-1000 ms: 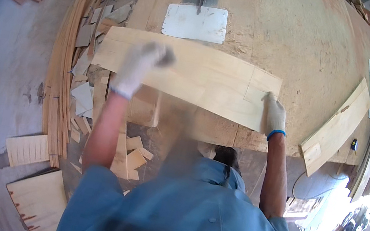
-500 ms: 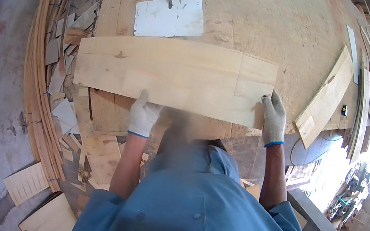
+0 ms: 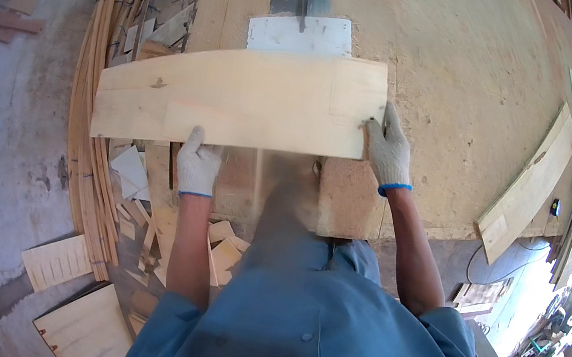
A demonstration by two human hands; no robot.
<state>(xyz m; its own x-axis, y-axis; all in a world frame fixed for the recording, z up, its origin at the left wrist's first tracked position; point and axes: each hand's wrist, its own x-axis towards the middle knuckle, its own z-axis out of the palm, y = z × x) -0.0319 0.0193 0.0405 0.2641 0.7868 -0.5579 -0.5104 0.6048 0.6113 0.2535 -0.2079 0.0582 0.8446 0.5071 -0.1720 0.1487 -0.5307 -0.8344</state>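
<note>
A long, pale plywood board (image 3: 239,98) spans the space between my gloved hands, above the near part of the wooden worktable. My left hand (image 3: 197,164) grips its near edge, thumb on top and fingers underneath, out of sight. At the board's right end, my right hand (image 3: 387,150) is closed on the corner, with the thumb over the top face. Both gloves are white knit with blue cuffs. Just beyond the board, a saw blade (image 3: 303,17) rises beside a white plate (image 3: 304,32), which the board partly covers.
Long bundled wood strips (image 3: 89,144) run down the left, beside scattered offcuts. A narrow plank (image 3: 530,183) lies on the right of the worktable (image 3: 456,79), near a small tape measure (image 3: 555,207). Flat panels (image 3: 87,331) rest on the floor at lower left.
The board has shifted left and its left end has swung nearer to me, so it now lies slanted. Both hands moved left with it, and it now covers part of the white plate.
</note>
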